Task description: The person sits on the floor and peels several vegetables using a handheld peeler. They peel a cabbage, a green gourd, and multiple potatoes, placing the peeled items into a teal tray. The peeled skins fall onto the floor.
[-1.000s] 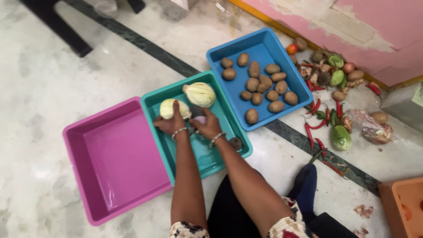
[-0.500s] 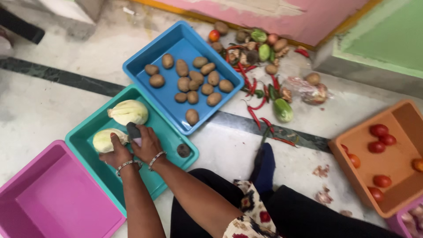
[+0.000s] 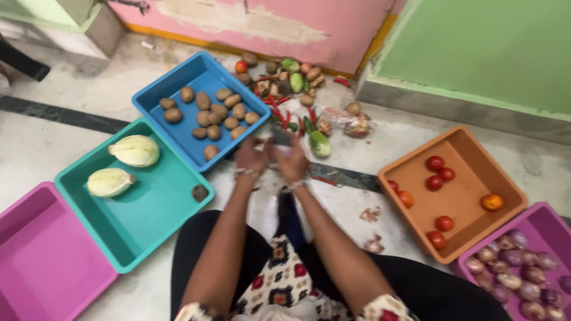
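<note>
Both hands' grip on a small dark object [image 3: 281,138], left hand [image 3: 251,156] and right hand [image 3: 292,159] blurred, lifted away from the teal tray [image 3: 148,208] towards the chillies [image 3: 285,116]; we can't tell finger closure

The teal tray [image 3: 148,208], blue tray [image 3: 178,77] and orange tray [image 3: 470,154] look like smooth, slightly glossy plastic. The floor [image 3: 59,142] is polished stone (pale, with a dark band). 2 metal bangles [image 3: 245,173] gleam. The potatoes [image 3: 205,101] look matt and rough; the tomatoes [image 3: 435,163] shine.
</note>
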